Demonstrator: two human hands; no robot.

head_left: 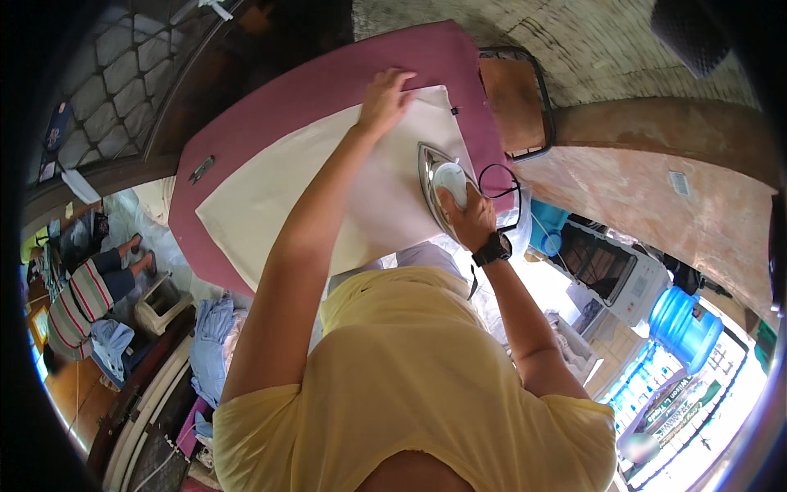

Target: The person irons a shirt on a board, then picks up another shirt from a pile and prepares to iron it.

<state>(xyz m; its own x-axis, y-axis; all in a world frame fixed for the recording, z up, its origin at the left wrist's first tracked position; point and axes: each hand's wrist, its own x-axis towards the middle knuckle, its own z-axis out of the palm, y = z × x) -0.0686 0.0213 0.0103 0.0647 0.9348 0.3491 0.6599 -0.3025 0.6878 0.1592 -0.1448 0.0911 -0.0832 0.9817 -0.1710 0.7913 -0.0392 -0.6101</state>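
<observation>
A cream cloth (373,184) lies flat over a maroon-covered ironing board (221,143). My right hand (473,220), with a black watch on its wrist, is closed around the handle of a clothes iron (429,172). The iron rests on the right part of the cloth, its tip toward the far edge. A black cord (518,209) loops beside it. At the cloth's far edge my left hand (385,102) rests palm down, fingers loosely stretched to the right and holding nothing. A small dark piece (457,111) shows at the cloth's far right corner.
A metal clip-like object (201,169) lies on the board's left end. A brown panel in a black frame (516,102) adjoins its far right. Blue water jugs (687,328) stand to the right. Another person (86,291) and folded blue clothes (211,344) are at left.
</observation>
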